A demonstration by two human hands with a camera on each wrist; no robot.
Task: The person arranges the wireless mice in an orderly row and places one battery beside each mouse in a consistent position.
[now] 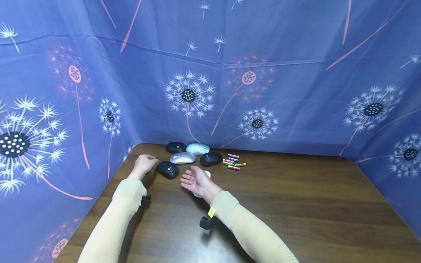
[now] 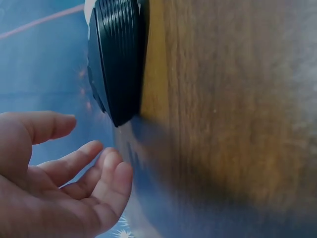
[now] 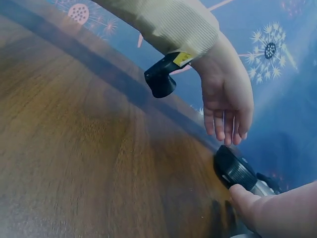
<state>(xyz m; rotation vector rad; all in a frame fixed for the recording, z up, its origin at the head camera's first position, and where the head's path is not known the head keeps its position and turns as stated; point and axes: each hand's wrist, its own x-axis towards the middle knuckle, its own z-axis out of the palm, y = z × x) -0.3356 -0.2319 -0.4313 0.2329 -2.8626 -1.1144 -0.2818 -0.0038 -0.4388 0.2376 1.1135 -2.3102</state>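
Work position: the front black mouse lies on the table between my two hands, with the silver mouse just beyond it.

Left hand: my left hand is just to the left of the front black mouse, with a gap between them. The fingers are loosely bent, the thumb stands apart from them, and they hold nothing.

Right hand: my right hand is on the other side, palm showing, fingers extended and holding nothing that I can see. It covers most of a white object; only its edges show, and I cannot tell whether I touch it.

Handling, in my judgement:
1. To take the front black mouse, bring the left fingertips in low along its side. The ribbed flank, seen from the left wrist, should give good purchase.
2. Set the thumb opposite and press lightly; avoid bearing down on the top.
3. Do not push forward, as the silver mouse may be knocked.
4. Lift the right hand before moving it sideways, or the white object may be dragged.
5. Keep the right sleeve away from the batteries beside the right black mouse; they could roll.
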